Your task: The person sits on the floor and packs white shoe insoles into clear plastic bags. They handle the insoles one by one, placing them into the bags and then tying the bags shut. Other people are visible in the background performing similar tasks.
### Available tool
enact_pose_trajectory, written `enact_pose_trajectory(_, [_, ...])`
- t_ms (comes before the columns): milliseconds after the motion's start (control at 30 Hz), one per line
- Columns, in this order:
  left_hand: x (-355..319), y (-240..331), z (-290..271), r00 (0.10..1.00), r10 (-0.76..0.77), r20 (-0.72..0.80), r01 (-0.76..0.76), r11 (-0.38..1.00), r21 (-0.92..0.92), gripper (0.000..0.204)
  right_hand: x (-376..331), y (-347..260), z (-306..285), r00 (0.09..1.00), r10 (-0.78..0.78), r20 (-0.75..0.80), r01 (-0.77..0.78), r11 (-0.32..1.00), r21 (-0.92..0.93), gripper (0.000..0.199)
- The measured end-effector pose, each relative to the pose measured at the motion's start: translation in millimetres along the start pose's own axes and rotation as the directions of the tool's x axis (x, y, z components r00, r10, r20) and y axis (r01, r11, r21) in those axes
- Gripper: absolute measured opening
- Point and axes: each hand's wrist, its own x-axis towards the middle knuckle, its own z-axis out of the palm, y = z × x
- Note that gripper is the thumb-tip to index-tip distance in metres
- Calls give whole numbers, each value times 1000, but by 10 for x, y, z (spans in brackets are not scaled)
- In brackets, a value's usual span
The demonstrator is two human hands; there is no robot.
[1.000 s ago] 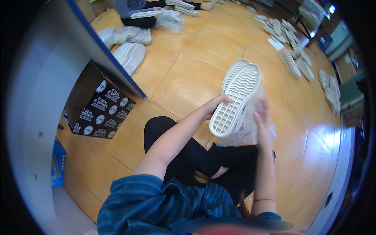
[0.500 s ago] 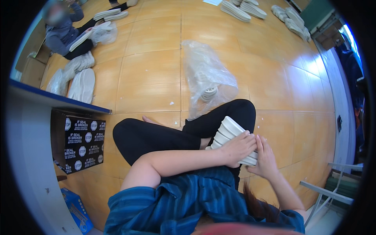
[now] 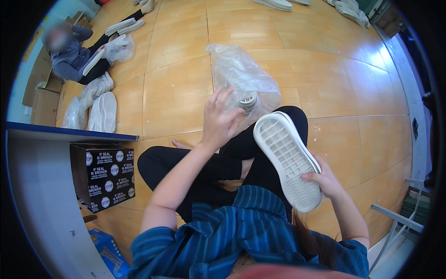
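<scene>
A stack of white shoe soles [image 3: 285, 156] leans over my right thigh, its gridded face turned up toward me. My right hand [image 3: 325, 176] grips it at the right edge near the lower end, thumb on the top sole and fingers behind. My left hand [image 3: 219, 118] is raised in front of my left shin with its fingers apart and nothing in it. Just beyond its fingertips lies a clear plastic bag [image 3: 244, 69] on the floor. More soles [image 3: 248, 101] show at the bag's near end; how many it holds is hard to see.
At the far left a co-worker [image 3: 69, 58] sits on the floor with soles and plastic. Bagged soles [image 3: 102, 111] lie nearer. A black patterned box [image 3: 104, 176] stands under a blue-edged table [image 3: 69, 132]. More soles [image 3: 274, 3] lie far off; a metal frame [image 3: 399, 218] stands right.
My left hand has let go of the soles and moved left and forward toward the plastic bag. The stack, now in my right hand alone, has turned its gridded face up.
</scene>
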Motion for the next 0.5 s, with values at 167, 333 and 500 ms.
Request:
enact_pose_trajectory(167, [191,-452,257,981,-151,123,123,970,209,57,374,211,495,986,125,111,-159,907,389,69])
enact_pose_trajectory(333, [393,-803,52,978,-115,175,125,991,-45,77,846,255,910,989,26,144,-90,883,461,61])
enact_pose_trajectory(500, [285,-718,-118,979,-121,163,142,982,-125,87,1303,-16,946,998,-7,62,-10,960,278,52])
